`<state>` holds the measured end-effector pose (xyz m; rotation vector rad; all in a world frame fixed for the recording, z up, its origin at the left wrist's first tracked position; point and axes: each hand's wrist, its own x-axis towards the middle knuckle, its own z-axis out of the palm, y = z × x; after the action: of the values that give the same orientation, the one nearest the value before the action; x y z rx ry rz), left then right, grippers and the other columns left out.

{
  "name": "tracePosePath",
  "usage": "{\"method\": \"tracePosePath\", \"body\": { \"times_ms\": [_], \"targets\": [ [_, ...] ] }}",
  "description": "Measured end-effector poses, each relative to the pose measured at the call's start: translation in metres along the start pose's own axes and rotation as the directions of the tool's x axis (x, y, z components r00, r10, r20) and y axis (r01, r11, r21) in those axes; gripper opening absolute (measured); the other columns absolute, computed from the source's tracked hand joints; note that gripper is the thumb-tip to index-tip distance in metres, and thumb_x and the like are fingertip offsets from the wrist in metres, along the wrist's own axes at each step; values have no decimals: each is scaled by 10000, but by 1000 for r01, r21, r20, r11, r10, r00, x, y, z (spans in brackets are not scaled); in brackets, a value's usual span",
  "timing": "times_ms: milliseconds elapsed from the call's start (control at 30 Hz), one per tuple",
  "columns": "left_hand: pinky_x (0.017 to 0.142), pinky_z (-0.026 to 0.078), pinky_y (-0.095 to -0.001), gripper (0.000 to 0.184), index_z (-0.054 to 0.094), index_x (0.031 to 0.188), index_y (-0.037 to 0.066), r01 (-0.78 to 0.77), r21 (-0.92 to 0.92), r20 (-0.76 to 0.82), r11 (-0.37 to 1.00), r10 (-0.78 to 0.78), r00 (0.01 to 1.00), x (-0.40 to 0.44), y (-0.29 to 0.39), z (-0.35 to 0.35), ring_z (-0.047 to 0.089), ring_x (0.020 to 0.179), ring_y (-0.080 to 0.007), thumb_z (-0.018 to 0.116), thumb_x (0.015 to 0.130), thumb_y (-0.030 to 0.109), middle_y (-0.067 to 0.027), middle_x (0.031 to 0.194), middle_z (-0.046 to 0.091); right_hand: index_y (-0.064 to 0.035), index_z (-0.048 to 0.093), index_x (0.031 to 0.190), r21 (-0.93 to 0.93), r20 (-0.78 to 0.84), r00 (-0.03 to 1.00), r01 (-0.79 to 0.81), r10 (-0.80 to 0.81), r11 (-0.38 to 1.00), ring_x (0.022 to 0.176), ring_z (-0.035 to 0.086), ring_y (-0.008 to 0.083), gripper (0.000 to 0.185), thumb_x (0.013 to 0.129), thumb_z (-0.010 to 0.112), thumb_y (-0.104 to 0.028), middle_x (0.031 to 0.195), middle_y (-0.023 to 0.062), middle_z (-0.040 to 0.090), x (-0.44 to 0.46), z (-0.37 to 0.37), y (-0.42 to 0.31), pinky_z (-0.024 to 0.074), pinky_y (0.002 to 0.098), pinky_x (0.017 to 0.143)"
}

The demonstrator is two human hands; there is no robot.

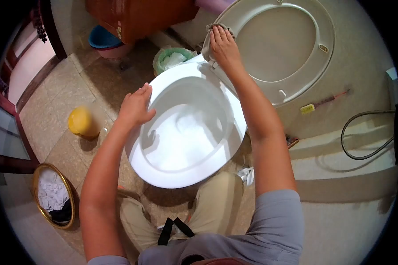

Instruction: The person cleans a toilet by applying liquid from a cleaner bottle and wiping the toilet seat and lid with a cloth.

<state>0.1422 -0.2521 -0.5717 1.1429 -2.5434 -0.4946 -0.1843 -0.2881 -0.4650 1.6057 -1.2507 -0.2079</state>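
The white toilet bowl [181, 179] stands in front of me, its inside in view. Its seat [292, 84] is raised, leaning back with the underside facing me. With my right hand [224, 47] I press a grey-brown cloth [210, 28] against the seat's left edge, near the hinge; the palm hides part of the cloth. My left hand [137, 106] lies on the left side of the bowl's rim, thumb apart from the fingers and nothing held.
A lined waste bin [158, 62] stands behind the bowl, with a blue basin [102, 37] beyond it. On the left floor are a yellow container [79, 121] and a gold-rimmed basket [70, 194] of clothes. A grey hose [344, 137] curves at right.
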Motion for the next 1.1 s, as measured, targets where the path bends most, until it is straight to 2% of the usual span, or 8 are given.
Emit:
{"method": "tracePosePath", "body": {
  "times_ms": [267,367,600,733,833,867,967,1100],
  "targets": [
    [1018,357,-509,718,426,1320,20,8,0,0,1000,-8,1000,1,-3,-1,447,1264,-301,663,695,281,-186,1423,392,33,516,1244,-21,118,991,74,-71,997,1287,415,262,427,875,440,-168,1349,170,483,-46,-6,7,261,400,1107],
    [1016,357,-511,728,417,1327,23,-2,5,-4,1000,2,1000,-1,-1,-1,442,1268,-305,666,694,285,-186,1430,383,24,475,1288,64,203,974,86,-97,994,1304,398,259,452,875,441,-157,1378,161,455,-74,-15,-5,273,392,1102],
    [1021,353,-512,731,415,1329,26,2,6,-3,1000,-2,1000,-1,0,1,440,1270,-309,673,696,284,-189,1434,376,47,526,1199,105,-30,999,45,-42,993,1265,439,283,409,856,458,-164,1311,186,517,-45,7,-21,287,406,1067],
    [1028,361,-472,768,397,1360,29,10,44,10,999,-11,1000,0,0,-1,438,1267,-322,674,687,273,-189,1446,355,30,541,1168,67,68,995,-84,80,994,1279,423,261,380,861,446,-173,1316,171,520,-23,14,-36,297,401,1040],
    [1024,353,-503,730,416,1327,22,6,-12,6,1000,-6,1000,1,2,-2,434,1274,-304,672,695,282,-189,1435,373,4,554,1139,134,88,994,-74,63,988,1235,456,238,351,861,450,-184,1291,153,545,-36,9,-40,316,390,1013],
    [1022,355,-504,730,416,1328,24,9,-4,9,1000,-9,1000,1,2,-3,434,1273,-305,672,694,281,-188,1435,373,-22,568,1084,97,-19,1000,-6,8,995,1175,489,215,298,854,467,-182,1250,128,574,-46,18,-42,339,381,975],
    [1019,362,-492,742,413,1339,32,17,1,11,1000,-17,1000,-1,2,-3,444,1261,-314,674,688,274,-185,1437,372,-37,571,1042,235,-5,1000,18,-17,972,1145,503,206,260,842,487,-181,1231,107,585,-64,13,-37,347,382,969],
    [1012,375,-469,762,413,1353,36,9,-33,15,999,-9,1000,-2,1,-9,463,1239,-330,678,677,266,-190,1434,373,-77,585,993,233,-10,985,167,-170,958,1144,502,192,210,821,518,-176,1192,82,601,-61,0,-12,348,367,973]
  ]
}}
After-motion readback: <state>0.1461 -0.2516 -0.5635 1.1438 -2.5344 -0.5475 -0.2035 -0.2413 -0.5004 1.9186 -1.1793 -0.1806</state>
